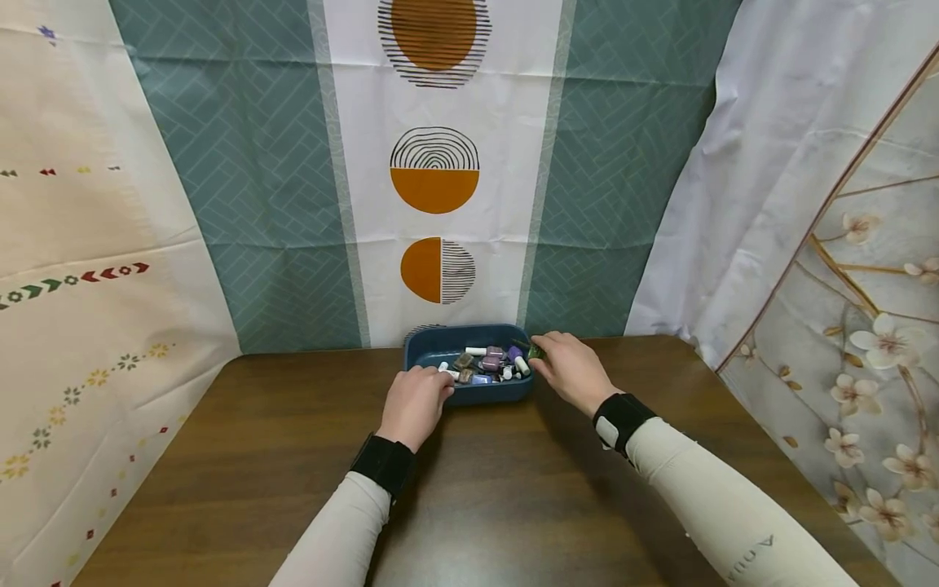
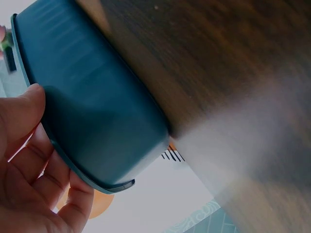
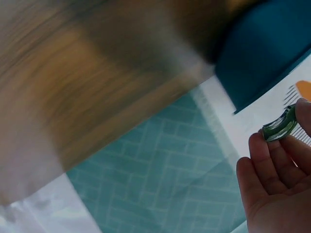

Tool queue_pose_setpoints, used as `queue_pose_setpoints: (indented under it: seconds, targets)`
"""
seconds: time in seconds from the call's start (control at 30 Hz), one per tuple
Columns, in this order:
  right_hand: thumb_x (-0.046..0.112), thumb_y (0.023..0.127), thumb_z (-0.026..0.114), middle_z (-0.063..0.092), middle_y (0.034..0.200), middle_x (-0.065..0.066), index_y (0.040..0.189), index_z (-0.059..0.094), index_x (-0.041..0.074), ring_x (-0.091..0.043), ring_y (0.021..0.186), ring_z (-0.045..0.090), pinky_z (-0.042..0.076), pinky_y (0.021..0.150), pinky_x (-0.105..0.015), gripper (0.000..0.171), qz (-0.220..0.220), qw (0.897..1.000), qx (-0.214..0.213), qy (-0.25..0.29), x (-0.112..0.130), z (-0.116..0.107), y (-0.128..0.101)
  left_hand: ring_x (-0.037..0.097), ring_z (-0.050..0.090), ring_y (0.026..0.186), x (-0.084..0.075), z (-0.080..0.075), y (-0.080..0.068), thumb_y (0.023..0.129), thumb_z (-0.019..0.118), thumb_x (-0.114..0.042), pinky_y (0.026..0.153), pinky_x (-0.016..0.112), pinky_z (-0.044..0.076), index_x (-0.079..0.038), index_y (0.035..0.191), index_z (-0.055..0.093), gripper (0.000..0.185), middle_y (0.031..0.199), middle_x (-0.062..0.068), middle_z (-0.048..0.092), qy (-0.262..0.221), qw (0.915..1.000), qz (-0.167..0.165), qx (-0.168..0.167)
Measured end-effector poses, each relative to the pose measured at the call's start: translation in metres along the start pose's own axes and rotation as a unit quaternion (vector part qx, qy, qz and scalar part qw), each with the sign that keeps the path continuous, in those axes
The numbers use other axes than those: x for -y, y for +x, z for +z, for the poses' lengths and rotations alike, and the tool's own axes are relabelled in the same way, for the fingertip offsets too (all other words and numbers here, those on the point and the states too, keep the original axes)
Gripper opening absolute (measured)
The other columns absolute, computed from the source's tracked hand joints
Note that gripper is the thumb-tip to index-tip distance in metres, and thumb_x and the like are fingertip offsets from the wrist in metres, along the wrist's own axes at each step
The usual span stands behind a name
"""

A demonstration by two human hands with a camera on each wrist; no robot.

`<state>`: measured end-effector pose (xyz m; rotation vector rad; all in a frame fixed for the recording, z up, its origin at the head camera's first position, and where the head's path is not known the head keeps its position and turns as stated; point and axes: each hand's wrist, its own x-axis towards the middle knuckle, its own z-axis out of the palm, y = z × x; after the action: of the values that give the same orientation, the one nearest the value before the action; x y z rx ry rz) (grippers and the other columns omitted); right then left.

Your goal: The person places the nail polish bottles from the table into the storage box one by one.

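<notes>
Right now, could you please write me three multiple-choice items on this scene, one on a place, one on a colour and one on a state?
1. Where does the tub stand?
A. at the table's far edge by the curtain
B. on the floor
C. on a shelf

2. What colour is the tub?
A. red
B. dark blue
C. yellow

3. What does the right hand do?
A. lies flat
B. makes an empty fist
C. pinches a small green thing

Answers: 1 A, the table ends there; 2 B, both wrist views show it; 3 C, fingertips pinch it.
</notes>
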<state>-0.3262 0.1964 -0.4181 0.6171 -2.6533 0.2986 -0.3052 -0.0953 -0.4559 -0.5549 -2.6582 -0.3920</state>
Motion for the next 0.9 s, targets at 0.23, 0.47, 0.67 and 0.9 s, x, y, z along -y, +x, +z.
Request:
queue_pose_setpoints:
  seconds: [0.23, 0.47, 0.67, 0.9]
  targets:
    - [0.024, 0.103, 0.081, 0.076, 0.123, -0.017, 0.138, 0.073, -0.001, -0.035, 0.112, 0.071, 0.059, 0.099, -0.049, 0.044, -0.008, 0.999, 0.031, 0.005, 0.023, 0.008, 0.022, 0.026, 0.069, 0.091, 0.000, -0.005, 0.000, 0.102, 0.083, -0.019, 0.093, 0.049, 0.057, -0.014, 0.110, 0.086, 0.011, 0.099, 0.004, 0.080, -0.006, 0.9999, -0.012, 0.007]
    - [0.029, 0.106, 0.078, 0.076, 0.131, -0.017, 0.138, 0.075, 0.002, -0.036, 0.124, 0.070, 0.055, 0.107, -0.051, 0.042, 0.024, 0.995, 0.095, 0.021, 0.035, 0.022, 0.038, 0.026, 0.069, 0.089, 0.002, -0.003, -0.002, 0.101, 0.083, -0.019, 0.090, 0.049, 0.057, -0.014, 0.108, 0.086, 0.009, 0.097, 0.003, 0.080, -0.002, 0.9999, -0.013, 0.004]
    - [0.031, 0.105, 0.079, 0.077, 0.132, -0.014, 0.138, 0.077, 0.006, -0.035, 0.124, 0.071, 0.055, 0.108, -0.051, 0.041, 0.050, 0.991, 0.115, 0.039, 0.036, 0.032, 0.046, 0.026, 0.069, 0.090, 0.000, -0.001, 0.000, 0.102, 0.083, -0.020, 0.091, 0.049, 0.057, -0.014, 0.108, 0.086, 0.009, 0.097, 0.003, 0.080, 0.000, 1.0000, -0.003, 0.003]
    - [0.030, 0.105, 0.078, 0.077, 0.133, -0.013, 0.141, 0.076, 0.010, -0.035, 0.124, 0.069, 0.054, 0.107, -0.050, 0.042, 0.057, 0.990, 0.125, 0.044, 0.034, 0.041, 0.050, 0.025, 0.069, 0.088, -0.004, -0.001, 0.002, 0.101, 0.083, -0.018, 0.089, 0.048, 0.057, -0.014, 0.106, 0.086, 0.007, 0.096, 0.002, 0.079, 0.003, 1.0000, 0.003, 0.005]
